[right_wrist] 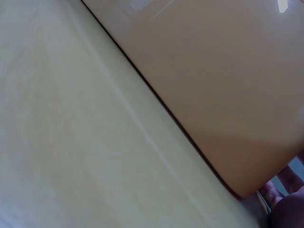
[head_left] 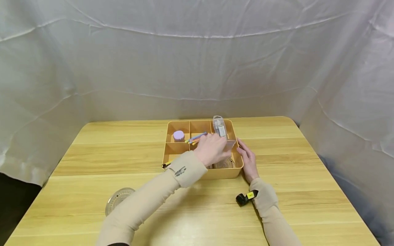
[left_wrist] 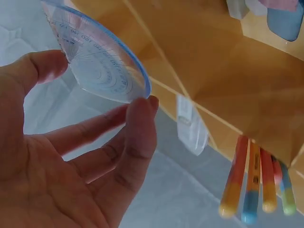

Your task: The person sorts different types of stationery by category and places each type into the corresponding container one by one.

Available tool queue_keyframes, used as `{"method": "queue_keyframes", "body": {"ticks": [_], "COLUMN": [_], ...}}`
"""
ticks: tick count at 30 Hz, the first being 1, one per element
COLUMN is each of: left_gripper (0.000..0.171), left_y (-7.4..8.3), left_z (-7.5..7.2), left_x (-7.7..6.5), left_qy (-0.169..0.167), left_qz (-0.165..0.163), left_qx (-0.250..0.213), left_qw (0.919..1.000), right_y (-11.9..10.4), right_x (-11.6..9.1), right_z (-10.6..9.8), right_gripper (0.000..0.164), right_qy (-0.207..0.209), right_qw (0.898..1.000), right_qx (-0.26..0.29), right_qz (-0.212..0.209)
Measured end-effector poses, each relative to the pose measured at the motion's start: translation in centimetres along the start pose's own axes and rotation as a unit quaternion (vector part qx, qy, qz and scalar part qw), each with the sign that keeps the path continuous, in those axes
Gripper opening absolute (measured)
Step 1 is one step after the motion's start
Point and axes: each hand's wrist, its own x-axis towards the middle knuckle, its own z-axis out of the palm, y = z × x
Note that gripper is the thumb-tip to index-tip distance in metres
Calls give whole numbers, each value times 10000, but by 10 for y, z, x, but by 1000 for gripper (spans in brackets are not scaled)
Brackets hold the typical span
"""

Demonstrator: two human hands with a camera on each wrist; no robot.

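Observation:
My left hand is over the front right of an orange compartment box. It pinches a clear protractor with a blue curved edge between thumb and fingertips, in the left wrist view. Several pencil-like sticks with coloured ends lean over a divider close to that hand. At the back right of the box a clear plastic case stands tilted. My right hand rests against the box's right side. Only some of its fingers show at the box's corner in the right wrist view.
A lilac-lidded object sits in the back left compartment. A yellow-and-black tool lies at the front left. Another clear round disc is in the front right compartment. On the table, a clear round disc with markings lies partly behind my left sleeve.

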Motion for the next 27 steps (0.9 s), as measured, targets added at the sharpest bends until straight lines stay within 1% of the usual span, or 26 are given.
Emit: {"method": "queue_keyframes", "body": {"ticks": [2, 7, 10, 14, 18, 21, 27], "left_gripper": [30, 30, 34, 37, 37, 40, 46], "left_y": [2, 8, 11, 17, 21, 24, 29], "left_z": [4, 13, 18, 23, 25, 24, 26], "left_x": [5, 13, 17, 20, 21, 22, 24], "left_qy": [-52, -119, -195, -244, -183, -203, -536], "left_qz": [-43, -160, -248, -310, -302, -349, -549], "left_qx": [34, 294, 478, 570, 668, 760, 907], "left_qw": [10000, 9994, 9984, 9976, 9971, 9963, 9929], "right_y": [0, 0, -1, -2, -3, -5, -6], "right_x": [0, 0, -1, -1, -1, -2, -2], "right_z": [0, 0, 0, 1, 1, 1, -1], "right_gripper": [47, 47, 48, 48, 48, 49, 49], "right_qy": [8, 25, 11, 7, 10, -14, -103], "right_qw": [10000, 9999, 9999, 9999, 9998, 9996, 9994], "right_qx": [-39, -149, -105, -40, 5, 27, 92], "right_qz": [-6, 4, 37, 98, 183, 263, 302]}}
